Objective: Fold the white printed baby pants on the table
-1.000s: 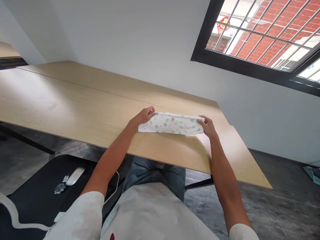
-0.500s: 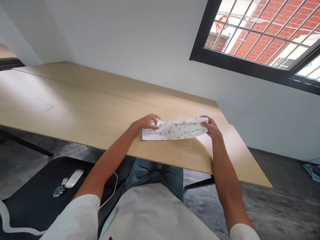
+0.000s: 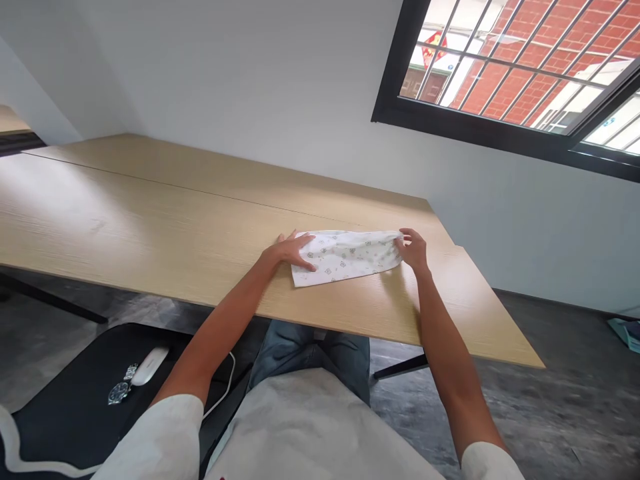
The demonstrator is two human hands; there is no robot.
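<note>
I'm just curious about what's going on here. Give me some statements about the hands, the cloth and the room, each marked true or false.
1. The left hand is spread on the patterned cloth. True.
2. The right hand is well away from the cloth. False: it holds the cloth's right end.
3. The watch is worn on the left wrist. False: it lies on the black seat.
4. The window has bars. True.
5. The cloth is solid black. False: it is white with small prints.

Single head-worn view, looking forward and down over the wearer's shirt (image 3: 315,427), near the counter (image 3: 150,220) and above it, left hand (image 3: 295,252) and right hand (image 3: 414,251) around mid-frame, wall (image 3: 250,80) beyond, window (image 3: 515,67) upper right (slanted from here).
</note>
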